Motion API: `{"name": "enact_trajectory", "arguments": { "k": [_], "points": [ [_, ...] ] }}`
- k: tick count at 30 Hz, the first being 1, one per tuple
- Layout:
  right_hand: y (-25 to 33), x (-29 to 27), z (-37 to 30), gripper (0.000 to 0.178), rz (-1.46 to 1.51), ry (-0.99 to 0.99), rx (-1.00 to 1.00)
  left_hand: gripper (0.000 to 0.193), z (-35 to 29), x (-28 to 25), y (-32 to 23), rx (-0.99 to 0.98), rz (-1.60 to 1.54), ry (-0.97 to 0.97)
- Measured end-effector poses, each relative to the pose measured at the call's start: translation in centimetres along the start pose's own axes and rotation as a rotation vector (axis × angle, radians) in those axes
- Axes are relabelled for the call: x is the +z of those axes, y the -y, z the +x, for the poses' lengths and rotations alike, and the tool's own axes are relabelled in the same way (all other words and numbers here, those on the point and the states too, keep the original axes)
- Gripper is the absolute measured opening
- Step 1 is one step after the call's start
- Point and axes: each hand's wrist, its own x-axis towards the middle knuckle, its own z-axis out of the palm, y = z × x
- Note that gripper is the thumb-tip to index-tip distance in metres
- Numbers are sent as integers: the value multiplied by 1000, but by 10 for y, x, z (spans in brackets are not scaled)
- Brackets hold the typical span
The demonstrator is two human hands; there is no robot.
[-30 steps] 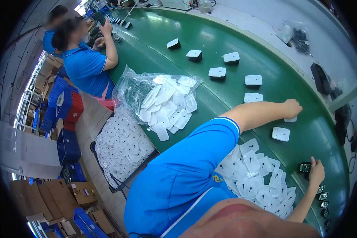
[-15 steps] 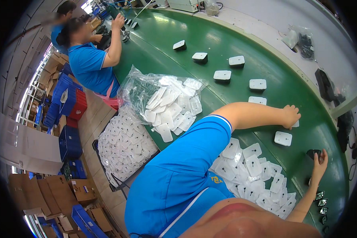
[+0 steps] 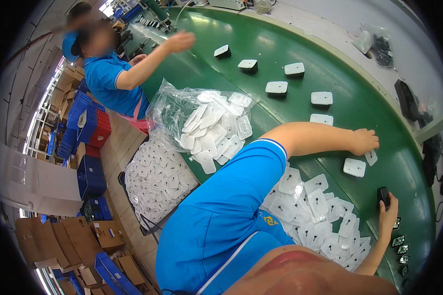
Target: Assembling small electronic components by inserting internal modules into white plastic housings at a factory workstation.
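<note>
My left hand (image 3: pixel 364 141) reaches across the green table with its fingers closed over a white plate (image 3: pixel 371 157), which sticks out tilted below the fingertips. Much of that plate is hidden by the hand. Nearer the right edge, my right hand (image 3: pixel 390 211) grips a small black housing (image 3: pixel 383 195) between thumb and fingers. A black housing with a white plate on top (image 3: pixel 354 167) stands between the two hands. Close to my body lies a loose heap of white plates (image 3: pixel 325 216), each with a small dark mark.
More white-topped black housings (image 3: pixel 322 98) stand spaced along the green table (image 3: pixel 197 54). Several open housings (image 3: pixel 398 241) line the right edge. A clear bag (image 3: pixel 167 118) spills white plates, beside a full bin (image 3: pixel 157 177). Two co-workers in blue (image 3: pixel 106 73) are at the far left.
The black housing in my right hand has turned and shifted slightly left. My left hand has edged right, and the plate under it now tilts. A co-worker's raised hand has swung right and lower.
</note>
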Motion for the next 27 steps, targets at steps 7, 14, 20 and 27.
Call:
{"name": "enact_trajectory", "arguments": {
  "k": [7, 14, 20, 27],
  "points": [
    [-11, -3, 5, 37, -16, 27, -13, 30, -8, -11, -5, -87, -21, -11],
    [21, 10, 29, 33, 76, -91, -165, 28, -14, -11, 6, -59, -99, -70],
    [71, 15, 57, 33, 200, -179, -197, 40, -25, -25, 10, -5, -288, -213],
    [97, 26, 72, 29, 138, -127, -252, 58, -37, -53, -8, -76, -376, -102]
  ]
}}
